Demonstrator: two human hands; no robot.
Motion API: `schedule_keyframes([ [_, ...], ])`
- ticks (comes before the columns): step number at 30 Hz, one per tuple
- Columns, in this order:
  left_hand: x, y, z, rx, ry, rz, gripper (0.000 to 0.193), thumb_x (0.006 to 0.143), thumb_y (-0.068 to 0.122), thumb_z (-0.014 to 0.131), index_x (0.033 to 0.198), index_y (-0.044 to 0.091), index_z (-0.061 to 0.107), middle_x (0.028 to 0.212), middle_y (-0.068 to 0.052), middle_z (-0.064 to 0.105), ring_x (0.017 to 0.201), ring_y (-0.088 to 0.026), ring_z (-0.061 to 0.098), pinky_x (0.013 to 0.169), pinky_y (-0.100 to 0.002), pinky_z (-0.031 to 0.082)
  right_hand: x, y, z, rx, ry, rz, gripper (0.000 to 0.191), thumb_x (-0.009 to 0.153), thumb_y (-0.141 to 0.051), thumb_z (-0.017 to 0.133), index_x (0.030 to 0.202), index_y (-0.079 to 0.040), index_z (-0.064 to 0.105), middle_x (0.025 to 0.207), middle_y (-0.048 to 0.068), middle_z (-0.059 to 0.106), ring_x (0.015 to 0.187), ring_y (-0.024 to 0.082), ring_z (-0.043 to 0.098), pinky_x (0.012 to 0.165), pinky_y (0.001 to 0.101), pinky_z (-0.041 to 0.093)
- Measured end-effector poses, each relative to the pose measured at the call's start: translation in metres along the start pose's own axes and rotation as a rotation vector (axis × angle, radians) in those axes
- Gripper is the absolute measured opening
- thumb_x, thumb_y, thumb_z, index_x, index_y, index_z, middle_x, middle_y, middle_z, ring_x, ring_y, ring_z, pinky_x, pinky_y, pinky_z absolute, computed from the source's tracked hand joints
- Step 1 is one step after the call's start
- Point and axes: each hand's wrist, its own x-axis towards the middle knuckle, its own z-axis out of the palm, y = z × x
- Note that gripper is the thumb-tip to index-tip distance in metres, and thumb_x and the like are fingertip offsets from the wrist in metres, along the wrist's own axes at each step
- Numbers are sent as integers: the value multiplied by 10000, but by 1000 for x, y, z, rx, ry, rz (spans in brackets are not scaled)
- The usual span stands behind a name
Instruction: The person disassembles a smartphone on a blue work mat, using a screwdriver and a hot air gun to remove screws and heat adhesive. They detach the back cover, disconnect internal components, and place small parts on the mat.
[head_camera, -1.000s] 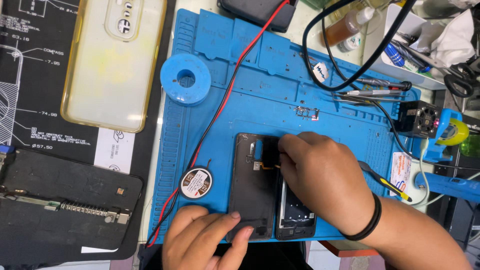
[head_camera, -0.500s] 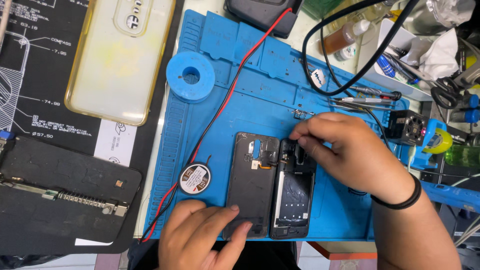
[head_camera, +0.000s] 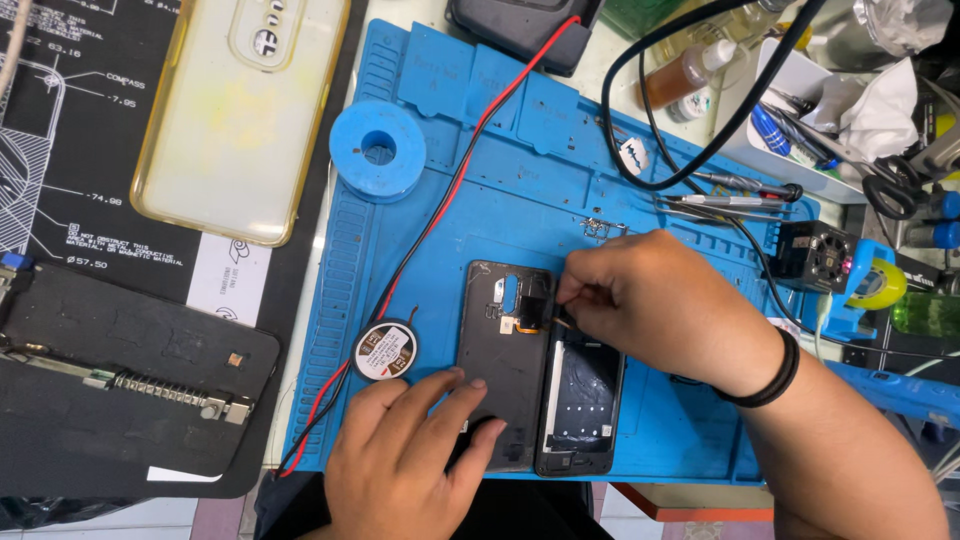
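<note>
Blue mat (head_camera: 520, 160) carries an opened black phone (head_camera: 540, 380) near its front edge. The left hand (head_camera: 410, 450) lies flat, fingers spread, on the phone's lower corner. The right hand (head_camera: 660, 300) pinches thin tweezers (head_camera: 562, 318) at the phone's upper middle, beside a small solder reel (head_camera: 385, 350).

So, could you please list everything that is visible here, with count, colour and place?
opened phone: 1, black, mat centre
back cover: 1, black, beside phone
work mat: 1, blue, table centre
tape roll: 1, blue, mat upper left
wire spool: 1, black and white, mat left edge
phone case: 1, clear yellowish, upper left
cable: 1, red and black, across mat
tweezers: 1, silver, mat upper right
small fan: 1, black, right
left hand: presses back cover
right hand: pinches at phone's top
</note>
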Motion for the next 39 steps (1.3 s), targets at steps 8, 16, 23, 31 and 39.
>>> schedule_keyframes([
  [8, -3, -1, 1, 7, -6, 4, 390, 741, 328, 872, 1058, 129, 761, 1088, -17, 739, 967, -244, 598, 821, -344, 507, 5, -3, 0, -49, -49, 25, 91, 708, -71, 750, 771, -79, 685, 660, 99, 705, 605, 278, 708, 539, 373, 537],
  [16, -4, -1, 1, 11, -37, -10, 392, 736, 339, 871, 1049, 126, 769, 1084, -17, 744, 971, -236, 595, 829, -341, 503, 8, -3, -4, -80, -72, -22, 78, 727, -75, 731, 797, -86, 697, 674, 102, 710, 610, 289, 700, 535, 383, 525],
  [23, -4, -1, 1, 13, -28, -11, 394, 740, 344, 871, 1053, 126, 770, 1084, -14, 742, 986, -234, 597, 832, -338, 503, 5, -3, -3, -64, -50, -61, 49, 752, -70, 721, 791, -76, 691, 676, 111, 702, 613, 284, 700, 545, 372, 533],
  [31, -4, -1, 1, 9, -26, -12, 394, 739, 345, 873, 1048, 124, 769, 1081, -15, 743, 984, -238, 595, 834, -339, 502, 1, -2, -2, -76, -40, -148, 69, 750, -60, 718, 793, -59, 665, 728, 111, 704, 711, 333, 692, 609, 411, 535],
  [39, -1, 1, 0, 12, -3, -23, 387, 736, 331, 875, 1045, 126, 764, 1074, -10, 742, 951, -233, 603, 820, -333, 505, 6, -5, -1, -145, -86, -160, 70, 734, -72, 709, 777, -71, 654, 738, 101, 702, 727, 341, 688, 615, 435, 531],
])
